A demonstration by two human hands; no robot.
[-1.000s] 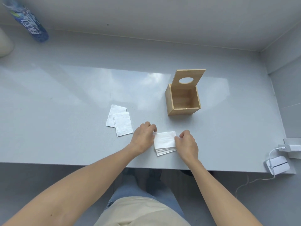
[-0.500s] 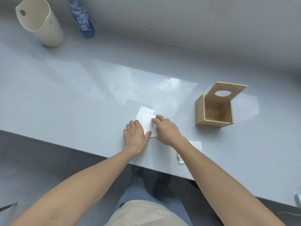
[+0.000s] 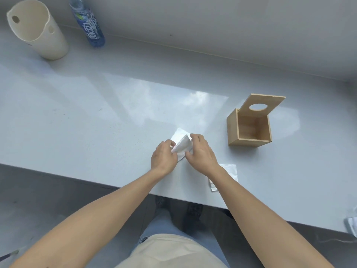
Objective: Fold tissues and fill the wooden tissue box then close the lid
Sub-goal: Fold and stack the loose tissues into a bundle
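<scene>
Meanwhile, both hands pinched one tissue [image 3: 181,145] near the table's [image 3: 96,122] front edge, left hand [image 3: 164,156] and right hand [image 3: 200,151] flanking it; the open, empty wooden tissue box [image 3: 249,130] stood to their right, slightly farther back, nearer the right hand; a folded stack [image 3: 229,171] lay under that forearm.

Soft daylight; pale glare across the grey table [image 3: 77,117]; wide-angle bowing at edges; mild blur

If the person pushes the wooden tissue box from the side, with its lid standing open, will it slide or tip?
The wooden tissue box would probably slide: it looks squat, sits flat, and the grey table looks glossy. It seems empty inside, so likely light. The raised lid leans backward, so a push high on it might rock the box.
</scene>
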